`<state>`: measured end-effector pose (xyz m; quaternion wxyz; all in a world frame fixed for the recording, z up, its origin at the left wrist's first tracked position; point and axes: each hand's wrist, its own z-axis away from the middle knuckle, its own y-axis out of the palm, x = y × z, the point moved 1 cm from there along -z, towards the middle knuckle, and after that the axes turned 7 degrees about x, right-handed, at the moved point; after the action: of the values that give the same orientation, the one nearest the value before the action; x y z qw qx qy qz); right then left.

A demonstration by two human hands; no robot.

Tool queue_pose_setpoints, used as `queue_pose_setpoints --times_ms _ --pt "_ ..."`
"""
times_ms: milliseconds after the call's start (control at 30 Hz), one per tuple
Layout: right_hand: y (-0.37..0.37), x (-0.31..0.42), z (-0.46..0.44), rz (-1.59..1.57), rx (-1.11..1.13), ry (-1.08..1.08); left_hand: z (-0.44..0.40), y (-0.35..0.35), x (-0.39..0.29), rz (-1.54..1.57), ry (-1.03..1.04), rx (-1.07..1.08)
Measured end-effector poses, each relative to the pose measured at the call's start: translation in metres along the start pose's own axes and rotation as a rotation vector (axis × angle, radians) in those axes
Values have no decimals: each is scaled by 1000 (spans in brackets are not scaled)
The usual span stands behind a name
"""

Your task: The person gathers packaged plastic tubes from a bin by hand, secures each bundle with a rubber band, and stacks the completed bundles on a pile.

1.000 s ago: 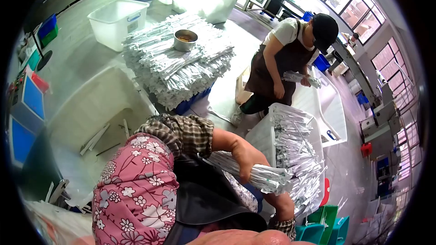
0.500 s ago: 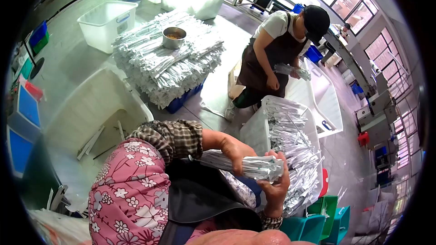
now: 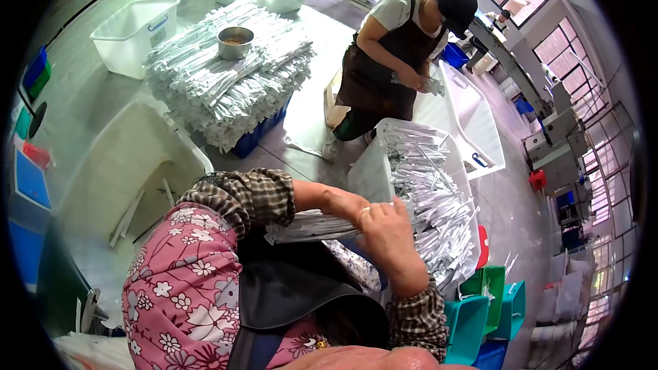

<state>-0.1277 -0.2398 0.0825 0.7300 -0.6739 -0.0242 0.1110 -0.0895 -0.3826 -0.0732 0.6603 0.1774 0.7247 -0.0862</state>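
Note:
A bundle of thin silvery-white strips [image 3: 312,227] lies across my front, over the black apron. My left hand [image 3: 346,207] is closed round the bundle from above, its fingertips partly hidden by the other hand. My right hand [image 3: 389,236], with a ring on one finger, is closed at the bundle's right end, against the left fingers. What its palm covers cannot be seen. Just beyond my hands stands a white bin [image 3: 368,177] filled with similar loose strips [image 3: 439,199].
A tall stack of strips [image 3: 212,89] carries a metal bowl [image 3: 235,43]. Left stands a large pale bin [image 3: 103,185] with a few strips inside. A co-worker [image 3: 391,62] in a dark apron bends over strips opposite. Green bins [image 3: 466,329] sit at lower right.
My right hand has turned over and moved left, from cupping the bundle's end to lying over it near my left hand. The bundle sits slightly lower left. The co-worker's hands have come together.

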Motion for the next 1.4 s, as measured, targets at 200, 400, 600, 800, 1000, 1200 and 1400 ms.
queue_pose_setpoints --times_ms 200,400,600,800,1000,1200,1400 --pt "4 -53 4 -532 -583 72 8 25 -76 -58 -32 -56" --pt "44 -56 -12 -786 -737 173 18 31 -69 -107 -52 -220" --pt "45 -75 -2 -947 -785 278 48 40 -88 107 -114 -372" --pt "45 -127 6 -1273 -944 462 63 24 -64 -291 -99 -308" --pt "49 -100 -28 -1156 -978 385 82 40 -36 -391 -86 -446" --pt "76 -103 -62 -885 -688 213 117 38 -26 -371 -119 -643" --pt "94 -107 -67 -625 -635 114 186 2 -79 -896 -439 -979"
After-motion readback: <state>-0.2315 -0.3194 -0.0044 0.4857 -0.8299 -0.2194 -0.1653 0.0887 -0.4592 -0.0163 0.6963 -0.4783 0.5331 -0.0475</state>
